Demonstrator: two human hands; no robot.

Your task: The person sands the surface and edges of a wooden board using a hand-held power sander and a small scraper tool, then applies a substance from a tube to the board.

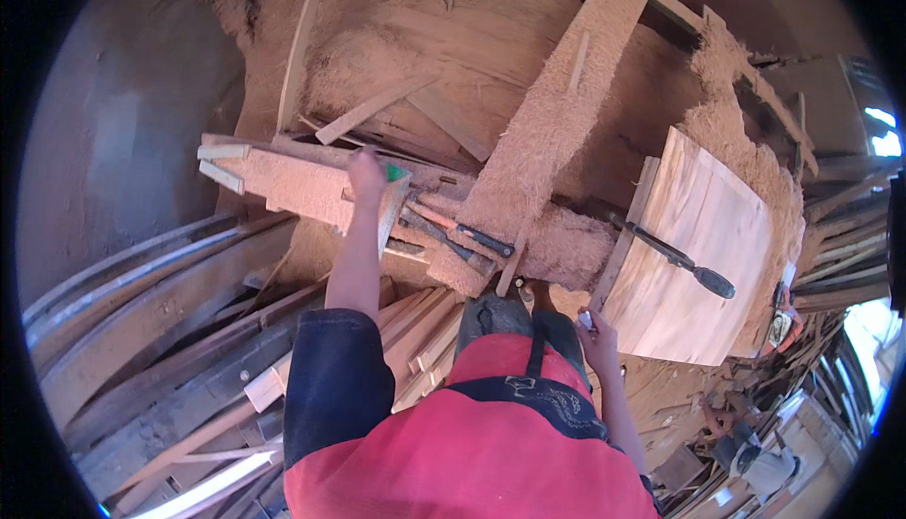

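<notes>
My left hand (pixel 366 175) is closed at the far left of the sawdust-covered bench (pixel 311 191). Beside its fingers is a green patch (pixel 394 172) on a pale-edged, wedge-shaped piece (pixel 394 200); whether the hand grips this piece is hidden. My right hand (pixel 598 342), low beside my body, pinches a small white object (pixel 585 319) too small to name. Between the hands, an orange tool with a black handle (pixel 486 239) and a dark long tool (pixel 442 238) lie on the bench. Right of them, a dark tool with an oval grip (pixel 713 281) crosses a wide wooden panel (pixel 689 226).
A long plank (pixel 557 94) under wood shavings runs away from me. Loose wood strips (pixel 377 108) lie in sawdust beyond the bench. Stacked boards (pixel 179 406) fill the lower left. An orange power tool (pixel 783 326) sits right of the panel. Another person (pixel 755 462) is at the lower right.
</notes>
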